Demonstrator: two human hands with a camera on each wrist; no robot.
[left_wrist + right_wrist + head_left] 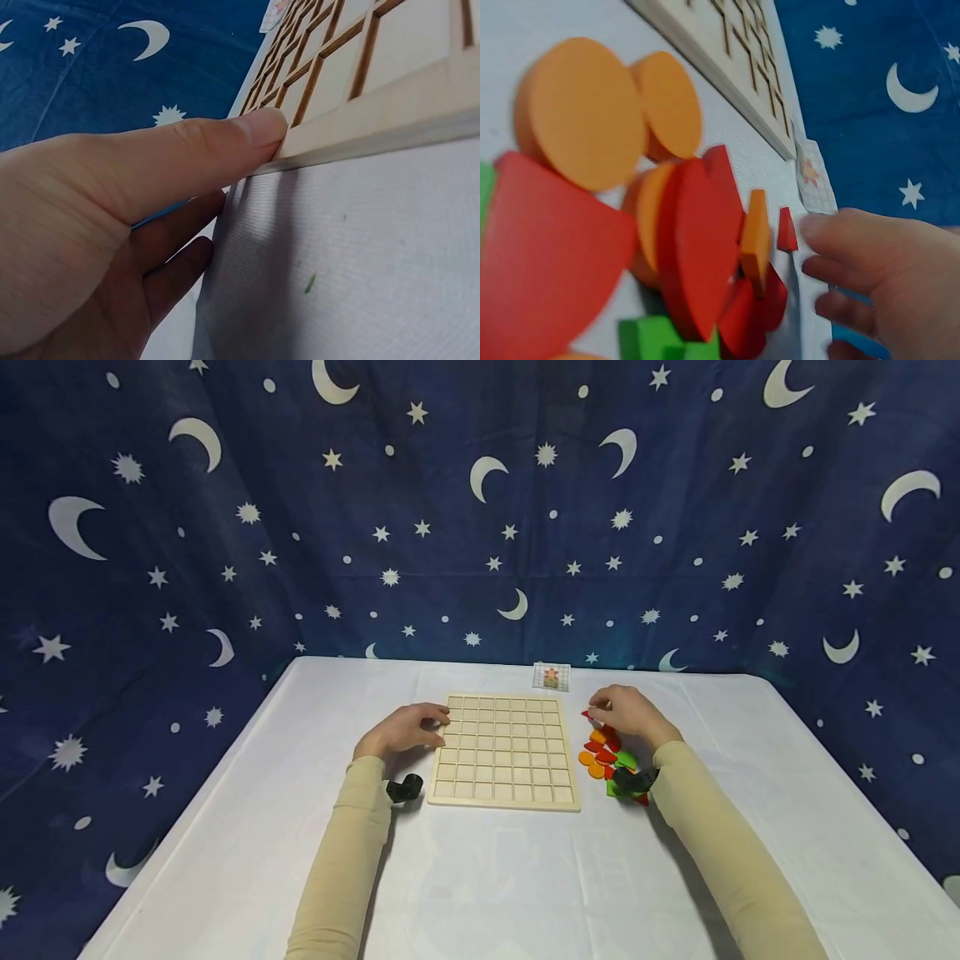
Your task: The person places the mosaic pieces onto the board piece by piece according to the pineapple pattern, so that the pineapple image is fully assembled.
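A square wooden grid board (504, 805) lies on the white table. At its left edge my left hand (405, 729) touches the frame with thumb and fingertips; the left wrist view shows the thumb (217, 150) along the rim. To the board's right, my right hand (626, 708) is curled over the far end of a pile of coloured pieces. A small red pointed piece (587, 714) sits at its thumb and fingertips, in what looks like a pinch. The contact is partly hidden. Orange discs (585, 112), red petal-shaped pieces (697, 247) and green pieces (625, 760) make up the pile.
A small gridded card (551, 677) with a coloured picture stands behind the board, near the back edge. A dark blue curtain (435, 510) with moons and stars hangs behind the table. White cloth (487, 877) covers the tabletop. Each wrist wears a black camera (405, 788).
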